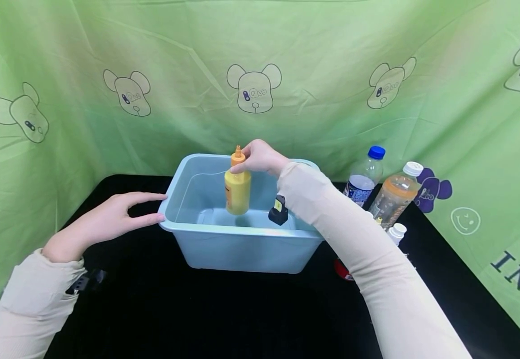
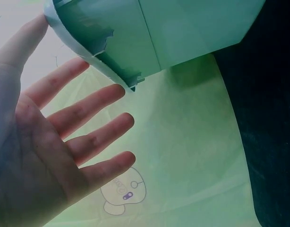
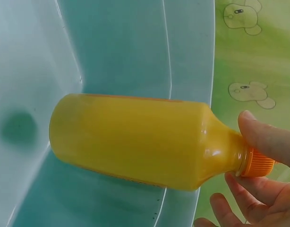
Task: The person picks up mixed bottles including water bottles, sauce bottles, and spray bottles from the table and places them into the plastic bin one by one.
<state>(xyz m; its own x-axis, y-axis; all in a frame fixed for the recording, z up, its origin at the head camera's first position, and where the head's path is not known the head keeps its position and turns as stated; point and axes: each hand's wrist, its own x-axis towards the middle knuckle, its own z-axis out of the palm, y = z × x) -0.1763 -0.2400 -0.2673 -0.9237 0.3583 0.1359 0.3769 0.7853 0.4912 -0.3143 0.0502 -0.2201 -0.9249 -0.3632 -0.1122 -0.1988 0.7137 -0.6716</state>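
Note:
A yellow squeeze bottle [image 1: 237, 192] with an orange nozzle cap hangs upright inside the light blue plastic bin [image 1: 242, 249]. My right hand [image 1: 261, 158] pinches it at the neck, just below the cap. In the right wrist view, thumb and fingers close round the orange cap [image 3: 258, 164], and the bottle's base is over the bin's floor, with a shadow beneath. My left hand [image 1: 107, 222] touches the bin's left rim with thumb and index finger. The left wrist view shows its fingers [image 2: 88, 104] straight and spread, the lower ones off the bin.
Right of the bin stand a clear bottle with a blue cap [image 1: 376, 152], another with a white cap [image 1: 413, 169] and a smaller white-capped bottle [image 1: 396, 232]. A red object [image 1: 343, 269] lies partly under the right sleeve. A green printed curtain [image 1: 188, 99] encloses the black table [image 1: 224, 319].

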